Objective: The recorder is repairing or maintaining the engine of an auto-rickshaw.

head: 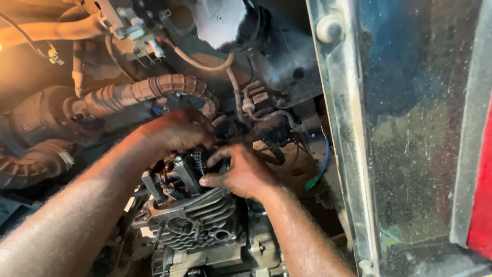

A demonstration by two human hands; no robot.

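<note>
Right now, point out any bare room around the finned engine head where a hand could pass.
Free: the dim brownish gap between the right hand and the dusty metal frame rail, though a blue wire with a green plug dangles there. Crowded: above the left hand, ribbed hoses and cables pack tightly over the grey finned cylinder head.

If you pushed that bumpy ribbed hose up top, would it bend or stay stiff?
The corrugated hose would probably flex, since its ridged wall already curves through the engine bay. It looks light for its size, being hollow tubing. It likely would not move far, as both ends seem fixed among other parts.
</note>
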